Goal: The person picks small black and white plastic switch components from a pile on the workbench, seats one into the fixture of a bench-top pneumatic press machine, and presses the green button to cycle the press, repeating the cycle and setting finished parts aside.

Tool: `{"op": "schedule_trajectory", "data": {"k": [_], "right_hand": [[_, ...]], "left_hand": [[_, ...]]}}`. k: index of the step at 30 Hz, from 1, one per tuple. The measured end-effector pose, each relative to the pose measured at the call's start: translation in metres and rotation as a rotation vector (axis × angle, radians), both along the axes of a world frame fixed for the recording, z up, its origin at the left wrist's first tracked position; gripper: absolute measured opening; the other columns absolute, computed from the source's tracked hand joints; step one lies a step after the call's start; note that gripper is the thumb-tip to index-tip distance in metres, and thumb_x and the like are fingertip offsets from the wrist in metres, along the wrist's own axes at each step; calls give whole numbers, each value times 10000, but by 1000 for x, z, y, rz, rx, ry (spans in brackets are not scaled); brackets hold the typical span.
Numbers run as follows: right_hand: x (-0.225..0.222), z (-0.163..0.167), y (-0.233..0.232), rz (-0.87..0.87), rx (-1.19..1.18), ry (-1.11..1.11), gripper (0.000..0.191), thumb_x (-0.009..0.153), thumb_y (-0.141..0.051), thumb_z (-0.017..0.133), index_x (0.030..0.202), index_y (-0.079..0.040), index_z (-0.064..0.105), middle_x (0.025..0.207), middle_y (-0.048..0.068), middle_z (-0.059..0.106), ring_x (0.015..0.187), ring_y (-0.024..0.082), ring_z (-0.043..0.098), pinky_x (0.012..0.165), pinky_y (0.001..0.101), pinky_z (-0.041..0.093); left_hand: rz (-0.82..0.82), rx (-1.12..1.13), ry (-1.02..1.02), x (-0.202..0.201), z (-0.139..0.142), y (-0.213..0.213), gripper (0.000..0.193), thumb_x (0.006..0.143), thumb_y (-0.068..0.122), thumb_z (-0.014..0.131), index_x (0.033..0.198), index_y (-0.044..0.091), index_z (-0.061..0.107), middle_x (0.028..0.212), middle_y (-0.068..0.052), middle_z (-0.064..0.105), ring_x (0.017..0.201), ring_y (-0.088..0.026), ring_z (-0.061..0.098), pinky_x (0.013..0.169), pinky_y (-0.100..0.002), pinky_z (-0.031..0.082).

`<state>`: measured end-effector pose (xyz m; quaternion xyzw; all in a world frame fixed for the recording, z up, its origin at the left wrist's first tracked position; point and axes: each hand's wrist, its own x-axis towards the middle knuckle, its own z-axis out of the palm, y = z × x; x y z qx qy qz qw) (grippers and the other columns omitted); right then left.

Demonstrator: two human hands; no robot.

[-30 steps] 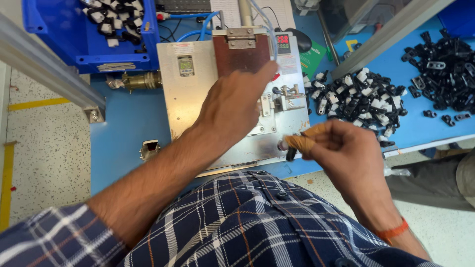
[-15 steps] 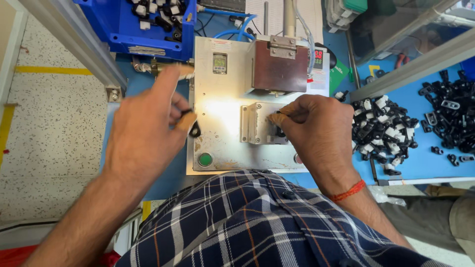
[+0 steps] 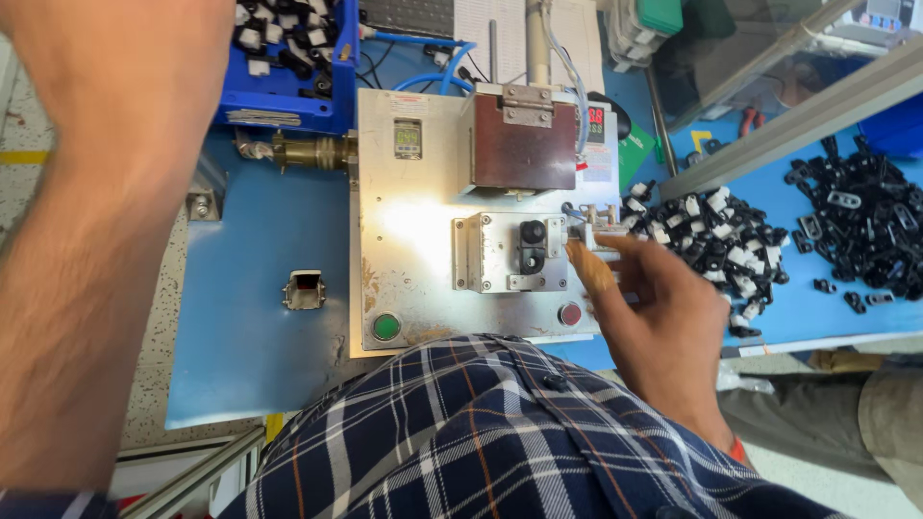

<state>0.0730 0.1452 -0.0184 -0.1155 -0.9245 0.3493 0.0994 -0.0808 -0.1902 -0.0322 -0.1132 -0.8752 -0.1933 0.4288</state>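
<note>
A small black part (image 3: 532, 245) sits in the metal fixture (image 3: 481, 252) on the steel plate (image 3: 413, 221). My right hand (image 3: 659, 312) hovers at the fixture's right end, pinching a tan wooden-handled tool (image 3: 587, 267) whose tip points at the fixture. My left hand (image 3: 125, 67) is raised close to the camera at the upper left. Its forearm fills the left side, its fingers are cut off by the frame's top edge, and what it holds is hidden. A dark brown press block (image 3: 524, 144) hangs just behind the fixture.
A blue bin (image 3: 288, 101) of black-and-white parts stands at the back left. A heap of similar parts (image 3: 711, 231) lies right of the plate, and black parts (image 3: 856, 226) lie farther right. Green (image 3: 386, 327) and red (image 3: 570, 314) buttons sit on the plate's front edge. An aluminium rail (image 3: 798, 106) crosses the upper right.
My left hand has lifted off the plate's left side and swung up toward the camera. My right hand has drawn back to the right of the fixture, uncovering the black part.
</note>
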Motion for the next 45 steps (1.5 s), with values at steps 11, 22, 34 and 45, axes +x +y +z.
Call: {"op": "schedule_trajectory", "data": {"k": [11, 22, 34, 45], "right_hand": [[33, -68, 38, -56, 406, -1091, 910, 937, -416, 706, 1600, -591, 107, 1106, 66, 772, 987, 259, 759, 888, 416, 599], [-28, 5, 5, 103, 235, -98, 549, 743, -310, 935, 1127, -44, 645, 769, 48, 746, 642, 138, 748, 527, 313, 570], [-78, -4, -14, 226, 401, -50, 501, 635, -150, 971, 964, -79, 600, 647, 38, 636, 589, 200, 662, 538, 363, 522], [-52, -11, -34, 84, 446, -36, 402, 699, -34, 848, 1002, -103, 593, 636, 50, 648, 610, 266, 687, 562, 438, 512]], "left_hand": [[-75, 371, -1278, 118, -59, 74, 953, 746, 286, 892, 1498, 53, 356, 1250, -130, 576, 1046, -225, 626, 893, -399, 542], [-132, 773, -1468, 130, -97, 67, 753, 738, 211, 847, 1405, 76, 526, 1103, -69, 677, 848, -174, 700, 713, -327, 631], [-87, 1147, -1475, 129, -100, 55, 681, 715, 105, 841, 1336, 83, 563, 1078, -92, 656, 821, -170, 651, 664, -305, 560], [-93, 1047, -1483, 129, -97, 61, 846, 718, 198, 855, 1430, 46, 424, 1253, -153, 575, 1064, -244, 652, 861, -375, 606]]}}
